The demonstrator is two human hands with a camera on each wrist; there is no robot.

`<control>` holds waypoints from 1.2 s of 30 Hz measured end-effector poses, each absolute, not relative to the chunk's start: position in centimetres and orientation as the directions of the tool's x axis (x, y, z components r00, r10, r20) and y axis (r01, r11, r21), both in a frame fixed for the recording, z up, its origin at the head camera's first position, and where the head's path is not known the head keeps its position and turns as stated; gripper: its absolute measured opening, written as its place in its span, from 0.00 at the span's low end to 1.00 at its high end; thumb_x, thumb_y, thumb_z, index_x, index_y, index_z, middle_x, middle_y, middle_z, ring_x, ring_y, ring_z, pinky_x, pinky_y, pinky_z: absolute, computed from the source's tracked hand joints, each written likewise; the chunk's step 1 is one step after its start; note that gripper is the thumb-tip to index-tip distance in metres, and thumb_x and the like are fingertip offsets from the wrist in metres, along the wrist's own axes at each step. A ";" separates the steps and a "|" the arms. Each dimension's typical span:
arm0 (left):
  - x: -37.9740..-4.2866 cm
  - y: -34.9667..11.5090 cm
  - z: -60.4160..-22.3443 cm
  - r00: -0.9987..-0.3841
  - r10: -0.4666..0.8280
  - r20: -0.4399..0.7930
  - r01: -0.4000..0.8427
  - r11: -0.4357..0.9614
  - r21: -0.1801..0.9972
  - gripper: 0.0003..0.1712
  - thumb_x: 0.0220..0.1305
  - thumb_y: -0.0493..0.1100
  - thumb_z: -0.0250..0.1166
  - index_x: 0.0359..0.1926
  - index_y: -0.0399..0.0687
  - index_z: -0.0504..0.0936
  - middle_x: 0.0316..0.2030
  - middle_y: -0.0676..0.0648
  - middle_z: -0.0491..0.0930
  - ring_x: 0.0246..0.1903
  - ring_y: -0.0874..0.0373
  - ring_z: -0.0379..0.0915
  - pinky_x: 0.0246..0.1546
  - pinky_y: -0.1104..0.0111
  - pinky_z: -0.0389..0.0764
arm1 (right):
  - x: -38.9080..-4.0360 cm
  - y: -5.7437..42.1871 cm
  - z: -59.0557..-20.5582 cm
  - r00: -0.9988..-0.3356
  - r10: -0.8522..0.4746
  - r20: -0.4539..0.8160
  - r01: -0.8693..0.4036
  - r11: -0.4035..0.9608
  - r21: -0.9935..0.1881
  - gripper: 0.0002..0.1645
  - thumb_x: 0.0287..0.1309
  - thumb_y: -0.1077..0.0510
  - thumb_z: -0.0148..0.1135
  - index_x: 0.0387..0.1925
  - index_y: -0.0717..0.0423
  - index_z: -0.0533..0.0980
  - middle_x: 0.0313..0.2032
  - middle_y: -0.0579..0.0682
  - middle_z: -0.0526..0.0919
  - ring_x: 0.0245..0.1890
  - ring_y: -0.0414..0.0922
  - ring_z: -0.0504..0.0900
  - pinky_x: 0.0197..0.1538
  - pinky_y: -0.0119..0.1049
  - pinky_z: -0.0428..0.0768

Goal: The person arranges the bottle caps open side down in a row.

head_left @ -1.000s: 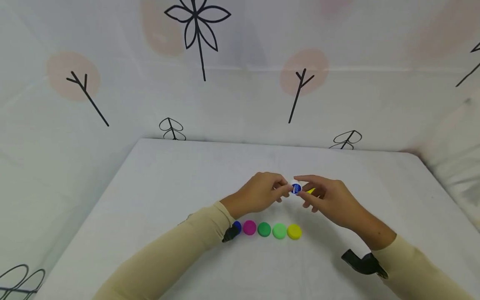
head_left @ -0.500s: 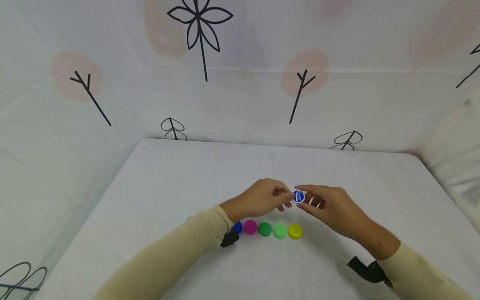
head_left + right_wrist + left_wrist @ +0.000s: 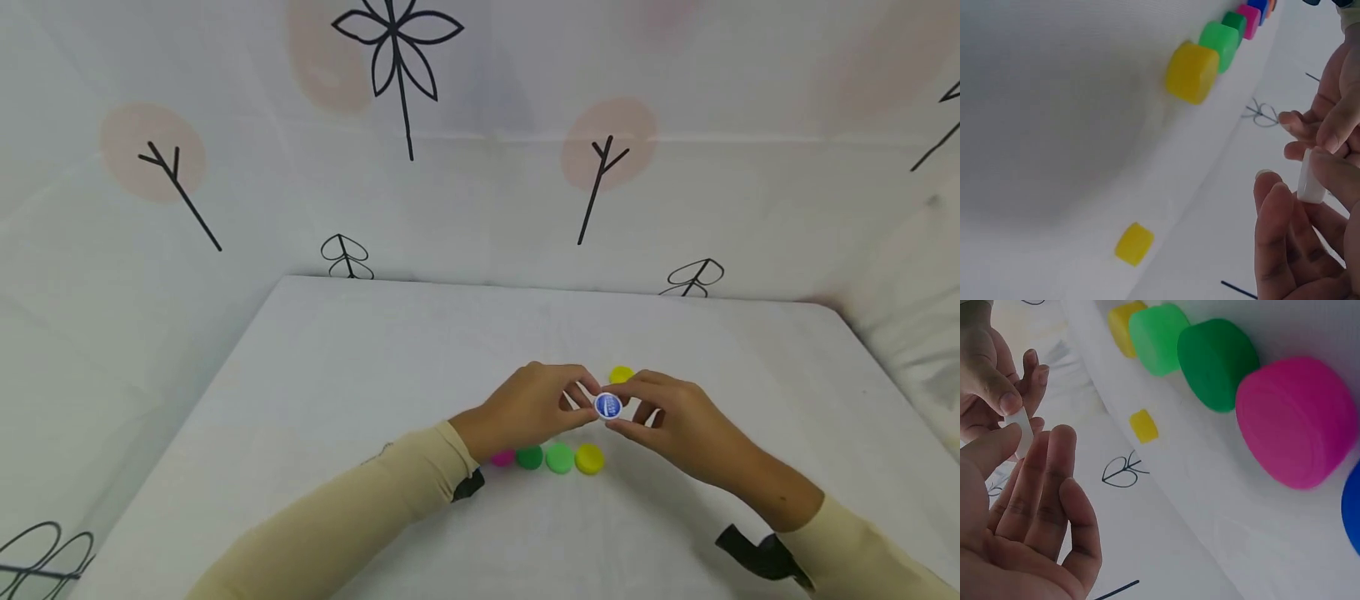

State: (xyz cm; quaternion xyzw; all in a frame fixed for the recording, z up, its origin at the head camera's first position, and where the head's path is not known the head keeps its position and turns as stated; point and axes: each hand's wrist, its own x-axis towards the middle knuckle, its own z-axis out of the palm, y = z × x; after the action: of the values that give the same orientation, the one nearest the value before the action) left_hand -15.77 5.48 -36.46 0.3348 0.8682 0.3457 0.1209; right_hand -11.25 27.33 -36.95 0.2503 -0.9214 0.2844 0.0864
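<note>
Raised over the table is a small white bottle cap [image 3: 608,406] with a blue printed face. My left hand [image 3: 534,406] pinches its left edge between thumb and finger. From the other side, my right hand [image 3: 675,423] pinches it too, thumb below and index finger above in the head view. Edge on, the cap [image 3: 1023,432] appears as a thick white disc in the left wrist view. A yellow cap [image 3: 621,374] lies on the table just behind the right fingers.
Nearer me runs a row of coloured caps: magenta [image 3: 502,458], dark green [image 3: 529,457], light green [image 3: 559,458] and yellow [image 3: 589,459]. The left sleeve hides its far end, where a blue cap [image 3: 1352,506] shows in the left wrist view. A patterned cloth [image 3: 480,208] hangs behind the table.
Both hands have moved slightly right and toward me with the white cap, whose printed face shows more fully. The lone yellow cap behind is now more exposed; the blue one is hidden by the left arm.
</note>
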 end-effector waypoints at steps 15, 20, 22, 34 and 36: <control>-14.8 8.0 -38.5 -0.718 0.693 -0.067 0.573 0.643 0.507 0.12 0.65 0.51 0.69 0.48 0.58 0.83 0.41 0.61 0.88 0.39 0.73 0.80 0.37 0.81 0.74 | -10.6 28.7 -38.7 -0.927 -0.375 0.008 -0.315 0.765 -0.562 0.19 0.53 0.55 0.75 0.48 0.52 0.83 0.40 0.41 0.88 0.28 0.29 0.80 0.31 0.27 0.80; -14.7 8.9 -39.1 -0.709 0.697 -0.104 0.614 0.683 0.396 0.13 0.65 0.53 0.69 0.49 0.60 0.84 0.42 0.63 0.87 0.41 0.70 0.79 0.40 0.78 0.74 | -10.6 29.1 -39.7 -0.913 -0.407 -0.038 -0.310 0.750 -0.584 0.17 0.53 0.55 0.75 0.46 0.51 0.83 0.39 0.40 0.87 0.28 0.28 0.80 0.30 0.27 0.80; -14.7 9.2 -39.4 -0.701 0.705 -0.103 0.642 0.688 0.339 0.13 0.65 0.54 0.69 0.49 0.61 0.85 0.42 0.64 0.86 0.41 0.71 0.79 0.40 0.77 0.74 | -10.7 29.3 -40.0 -0.906 -0.420 -0.049 -0.313 0.744 -0.590 0.17 0.53 0.55 0.75 0.45 0.52 0.83 0.39 0.40 0.87 0.28 0.28 0.80 0.30 0.27 0.79; -14.4 9.7 -40.5 -0.674 0.735 -0.072 0.707 0.671 0.224 0.11 0.64 0.54 0.69 0.45 0.61 0.87 0.39 0.65 0.86 0.37 0.70 0.78 0.37 0.73 0.72 | -10.8 28.9 -40.8 -0.908 -0.406 -0.108 -0.286 0.787 -0.547 0.17 0.52 0.52 0.75 0.44 0.51 0.84 0.32 0.37 0.81 0.26 0.32 0.73 0.29 0.27 0.75; -14.3 9.9 -40.5 -0.676 0.732 -0.080 0.709 0.677 0.198 0.11 0.65 0.55 0.68 0.45 0.63 0.87 0.38 0.64 0.85 0.36 0.69 0.76 0.38 0.72 0.71 | -10.7 29.1 -40.9 -0.904 -0.416 -0.097 -0.304 0.786 -0.538 0.15 0.53 0.52 0.75 0.43 0.49 0.84 0.31 0.36 0.79 0.26 0.32 0.72 0.29 0.27 0.75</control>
State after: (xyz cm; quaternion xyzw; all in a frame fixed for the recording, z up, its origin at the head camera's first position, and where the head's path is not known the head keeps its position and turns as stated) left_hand -14.32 9.87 -40.48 0.3950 0.9124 0.0751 0.0765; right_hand -10.72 29.06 -40.89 0.1916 -0.9391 0.2651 -0.1056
